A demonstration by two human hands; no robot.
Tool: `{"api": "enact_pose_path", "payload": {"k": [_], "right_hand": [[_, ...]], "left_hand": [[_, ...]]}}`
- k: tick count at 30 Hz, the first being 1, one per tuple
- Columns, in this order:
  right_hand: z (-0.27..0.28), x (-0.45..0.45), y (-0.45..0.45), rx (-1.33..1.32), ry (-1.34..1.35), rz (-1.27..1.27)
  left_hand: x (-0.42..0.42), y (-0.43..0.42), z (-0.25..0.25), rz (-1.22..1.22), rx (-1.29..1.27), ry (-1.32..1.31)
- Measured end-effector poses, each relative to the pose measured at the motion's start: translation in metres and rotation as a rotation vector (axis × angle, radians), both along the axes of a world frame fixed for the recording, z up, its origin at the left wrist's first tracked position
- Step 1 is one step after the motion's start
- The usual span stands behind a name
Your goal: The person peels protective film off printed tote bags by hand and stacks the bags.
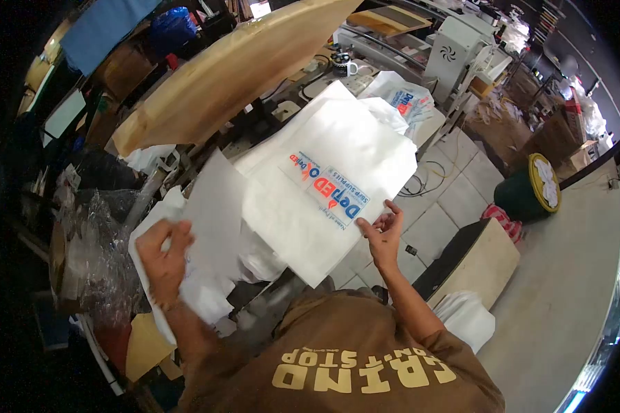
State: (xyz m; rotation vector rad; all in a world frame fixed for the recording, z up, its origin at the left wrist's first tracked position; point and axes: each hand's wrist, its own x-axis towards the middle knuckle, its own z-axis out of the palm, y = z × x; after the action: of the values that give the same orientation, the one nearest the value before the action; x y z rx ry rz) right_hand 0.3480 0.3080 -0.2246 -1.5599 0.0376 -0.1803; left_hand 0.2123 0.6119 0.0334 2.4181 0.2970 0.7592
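Note:
White printed sheets or bags (282, 227) lie in a stack at the centre, with red and blue lettering on top. At their right edge my right hand (382, 230) has thumb and fingers pinched close to the white material; it grips the edge. My left hand (165, 255), slightly blurred, is on the left with its fingers curled, beside a pale, blurred white sheet (213, 206). Whether the fingers touch that sheet is unclear. More white material (203, 296) hangs below and beside my left hand. Behind the stack lies another printed white bag (403, 100).
A large tan curved board (234, 76) rises behind the stack. A white mug (352, 68) and a white machine (455, 51) stand farther back. On the right are a green bin (520, 191) with a yellow rim and a wooden panel (479, 265). Clear plastic (100, 255) is piled left.

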Motion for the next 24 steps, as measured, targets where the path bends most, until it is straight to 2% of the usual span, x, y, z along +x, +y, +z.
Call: {"api": "enact_pose_path", "payload": {"k": [2,6,8,9,10,12,15,16,18,19,20,22,24], "right_hand": [[0.011,-0.001,-0.003,0.212,-0.001,0.088],[0.006,0.003,-0.008,0.119,-0.031,0.143],[0.001,0.005,-0.012,0.003,-0.031,0.170],[0.015,0.004,-0.012,-0.093,0.061,0.163],[-0.004,0.007,-0.009,-0.157,-0.186,0.122],[0.000,0.004,-0.005,-0.100,-0.189,0.098],[0.009,-0.004,-0.005,-0.147,-0.402,0.016],[0.019,-0.008,-0.004,-0.150,-0.429,-0.003],[0.048,-0.023,-0.018,-0.036,-0.418,-0.035],[0.058,-0.029,-0.025,-0.049,-0.419,-0.092],[0.065,-0.036,-0.036,-0.057,-0.410,-0.140],[0.077,-0.056,-0.069,-0.013,-0.403,-0.199],[0.076,-0.077,-0.110,-0.053,-0.341,-0.344]], "left_hand": [[-0.041,0.017,0.015,0.012,0.113,0.235],[-0.104,0.026,0.033,0.153,-0.099,0.792],[-0.116,0.040,0.018,0.102,-0.217,0.935],[-0.122,0.051,-0.001,0.153,-0.201,0.933],[-0.127,0.064,-0.020,0.189,-0.175,0.935],[-0.121,0.095,-0.065,0.201,0.121,0.881],[-0.071,0.077,-0.064,-0.231,0.165,0.998],[-0.047,0.051,-0.065,-0.283,0.187,0.996],[-0.001,-0.013,-0.061,-0.250,0.100,0.816],[0.026,-0.011,-0.066,-0.481,0.192,0.840],[0.036,-0.015,-0.073,-0.527,0.213,0.846],[0.054,-0.069,-0.067,-0.584,0.057,0.698],[0.074,-0.088,-0.070,-0.695,0.118,0.719]]}}
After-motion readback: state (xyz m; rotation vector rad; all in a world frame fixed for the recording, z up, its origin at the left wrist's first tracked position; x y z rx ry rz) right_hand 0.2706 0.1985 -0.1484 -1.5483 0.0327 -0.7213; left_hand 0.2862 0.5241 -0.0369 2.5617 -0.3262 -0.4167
